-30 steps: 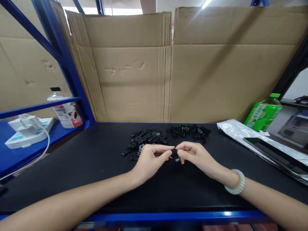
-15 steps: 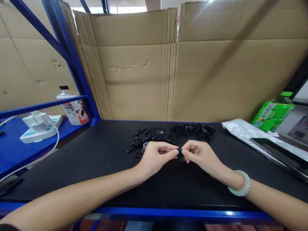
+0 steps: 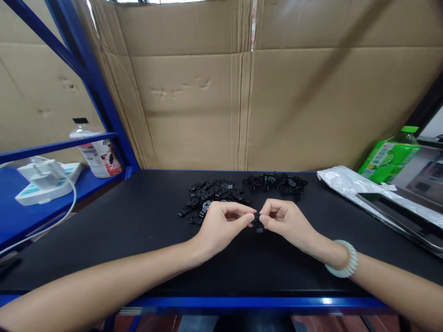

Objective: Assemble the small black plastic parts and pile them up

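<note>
flat black tabletop [image 3: 131,221]: under my hands
left hand [image 3: 219,228]: i pinch a small, round black part [image 3: 257,223]
right hand [image 3: 289,223]: i pinch its other side

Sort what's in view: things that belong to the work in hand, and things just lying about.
In the work:
- small black part, pinched by left hand and right hand
- left heap of black parts and right heap, probably

Lying about:
- green-capped bottle
- black-capped bottle
- white power strip
- silvery sheet
- black tablet-like slab
</note>
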The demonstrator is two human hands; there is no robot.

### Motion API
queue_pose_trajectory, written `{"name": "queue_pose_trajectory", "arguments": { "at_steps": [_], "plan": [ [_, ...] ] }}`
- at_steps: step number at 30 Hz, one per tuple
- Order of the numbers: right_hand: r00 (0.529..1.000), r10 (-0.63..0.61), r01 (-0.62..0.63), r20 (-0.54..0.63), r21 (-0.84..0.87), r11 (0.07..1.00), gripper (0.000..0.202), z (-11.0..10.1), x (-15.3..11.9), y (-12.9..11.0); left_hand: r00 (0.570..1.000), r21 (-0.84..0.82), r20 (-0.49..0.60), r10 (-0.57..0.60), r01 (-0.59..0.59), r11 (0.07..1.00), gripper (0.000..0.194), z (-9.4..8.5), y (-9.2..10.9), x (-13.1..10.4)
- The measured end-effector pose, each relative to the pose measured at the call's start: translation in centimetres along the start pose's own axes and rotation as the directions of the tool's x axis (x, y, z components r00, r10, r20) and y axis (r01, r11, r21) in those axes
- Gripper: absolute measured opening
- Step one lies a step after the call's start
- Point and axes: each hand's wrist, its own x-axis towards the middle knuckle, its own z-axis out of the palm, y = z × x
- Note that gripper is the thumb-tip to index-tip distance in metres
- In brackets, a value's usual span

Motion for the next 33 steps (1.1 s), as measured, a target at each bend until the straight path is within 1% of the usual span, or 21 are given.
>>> {"name": "queue_pose_trajectory", "arguments": {
  "at_steps": [5, 8, 11, 13, 14, 15, 16, 17, 19, 20, 21, 22, 23, 25, 27, 28, 30, 32, 33],
  "plan": [
    [1.000, -0.009, 0.008, -0.025, -0.044, 0.999, 0.020, -0.1, 0.0, 0.1, 0.999, -0.018, 0.050, -0.002, 0.002, 1.000, 0.015, 0.0, -0.2, 0.1],
    [0.999, -0.020, 0.017, -0.032, -0.065, 0.998, 0.023, 0.0, 0.0, 0.3, 0.997, 0.002, 0.080, 0.002, -0.002, 1.000, 0.016, 0.0, -0.4, 0.2],
    [1.000, -0.030, 0.030, 0.005, -0.078, 0.997, 0.022, 0.1, 0.1, 0.3, 0.995, 0.058, 0.094, 0.016, -0.021, 0.998, 0.015, -0.3, 0.0, 0.4],
    [0.998, -0.048, 0.053, 0.047, -0.108, 0.993, 0.021, -0.3, 0.2, 0.0, 0.996, 0.107, 0.087, 0.035, -0.044, 0.993, 0.015, -1.2, 0.6, 0.9],
    [0.997, -0.069, 0.075, 0.045, -0.139, 0.987, 0.022, -0.7, 0.3, -0.2, 0.996, 0.138, 0.071, 0.050, -0.059, 0.989, 0.016, -1.8, 1.1, 1.2],
    [0.995, -0.103, 0.104, 0.014, -0.179, 0.978, 0.024, -1.4, 0.5, -0.4, 0.997, 0.182, 0.041, 0.066, -0.072, 0.981, 0.017, -2.6, 1.6, 1.5],
    [0.989, -0.145, 0.132, -0.042, -0.225, 0.965, 0.025, -2.4, 0.8, -0.6, 0.996, 0.230, -0.003, 0.087, -0.084, 0.969, 0.017, -3.5, 2.1, 1.9],
    [0.971, -0.201, 0.160, -0.128, -0.276, 0.948, 0.026, -3.5, 1.1, -0.7, 0.993, 0.286, -0.042, 0.113, -0.097, 0.953, 0.018, -4.4, 2.6, 2.4],
    [0.913, -0.273, 0.167, -0.304, -0.332, 0.928, 0.026, -6.3, 1.8, -1.1, 0.988, 0.457, -0.056, 0.142, -0.102, 0.884, 0.015, -6.1, 3.2, 3.3],
    [0.882, -0.295, 0.158, -0.369, -0.358, 0.920, 0.025, -7.9, 2.1, -1.2, 0.986, 0.538, -0.055, 0.160, -0.106, 0.836, 0.015, -6.8, 3.3, 3.8],
    [0.868, -0.299, 0.127, -0.395, -0.406, 0.905, 0.025, -9.3, 2.3, -1.4, 0.983, 0.595, -0.052, 0.175, -0.110, 0.796, 0.015, -7.4, 3.2, 4.2],
    [0.878, -0.286, 0.081, -0.383, -0.471, 0.878, 0.024, -10.7, 2.5, -1.6, 0.982, 0.643, -0.041, 0.185, -0.116, 0.757, 0.015, -7.8, 3.0, 4.5],
    [0.902, -0.264, 0.034, -0.342, -0.553, 0.832, 0.023, -11.8, 2.6, -1.7, 0.979, 0.688, -0.034, 0.203, -0.125, 0.715, 0.016, -8.0, 2.8, 4.8],
    [0.959, -0.169, -0.050, -0.228, -0.722, 0.690, 0.019, -13.5, 2.6, -1.9, 0.969, 0.766, -0.019, 0.244, -0.143, 0.626, 0.017, -8.2, 2.1, 5.2],
    [0.986, -0.067, -0.090, -0.154, -0.820, 0.565, 0.015, -14.2, 2.5, -1.8, 0.955, 0.828, -0.016, 0.296, -0.153, 0.539, 0.018, -8.0, 1.6, 5.4],
    [0.989, -0.032, -0.104, -0.143, -0.838, 0.535, 0.013, -14.3, 2.5, -1.6, 0.946, 0.849, -0.023, 0.324, -0.152, 0.506, 0.019, -8.0, 1.4, 5.5],
    [0.990, 0.007, -0.124, -0.143, -0.833, 0.538, 0.011, -14.1, 2.5, -1.0, 0.922, 0.873, -0.040, 0.386, -0.155, 0.462, 0.022, -7.6, 1.2, 5.4],
    [0.987, 0.026, -0.149, -0.161, -0.824, 0.547, 0.016, -13.7, 2.7, -0.1, 0.894, 0.876, -0.034, 0.447, -0.188, 0.444, 0.022, -7.0, 1.2, 4.9],
    [0.984, 0.029, -0.163, -0.177, -0.818, 0.551, 0.020, -13.5, 2.8, 0.4, 0.882, 0.868, -0.014, 0.470, -0.223, 0.444, 0.022, -6.5, 1.2, 4.5]
  ]
}}
